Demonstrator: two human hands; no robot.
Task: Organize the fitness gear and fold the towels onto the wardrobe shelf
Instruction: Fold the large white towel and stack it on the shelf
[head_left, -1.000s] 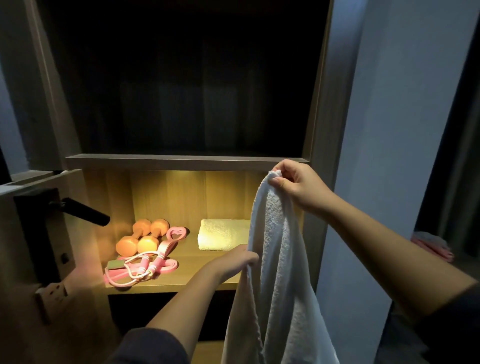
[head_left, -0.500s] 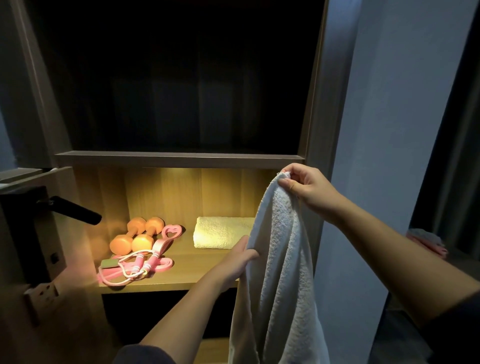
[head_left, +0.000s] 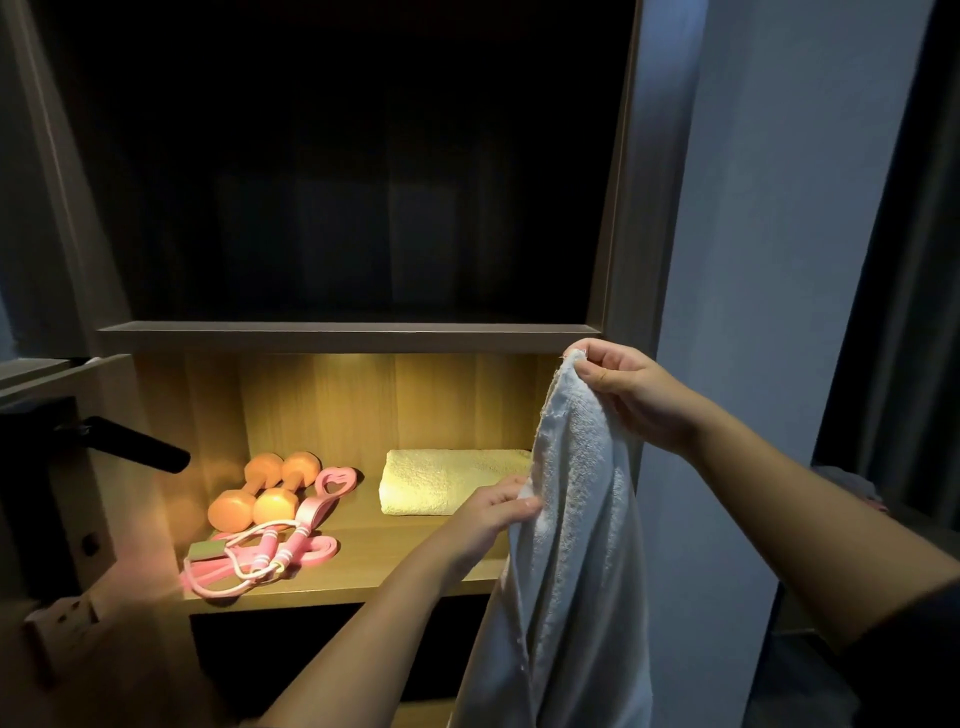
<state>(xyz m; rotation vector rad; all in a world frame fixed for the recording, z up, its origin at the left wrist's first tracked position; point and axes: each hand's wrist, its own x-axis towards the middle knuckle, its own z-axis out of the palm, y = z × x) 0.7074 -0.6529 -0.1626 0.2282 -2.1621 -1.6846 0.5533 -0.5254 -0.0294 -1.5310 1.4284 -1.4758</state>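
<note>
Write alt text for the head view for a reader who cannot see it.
A white towel hangs in front of a lit wardrobe shelf, its top corner pinched by the right hand, its edge gripped lower down by the left hand. On the shelf lie a folded towel, two orange dumbbells and a pink skipping rope.

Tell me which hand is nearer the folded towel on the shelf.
Left. The left hand pinches the hanging towel just in front of the folded towel, at its right end; the right hand holds the top corner, higher and farther right.
</note>
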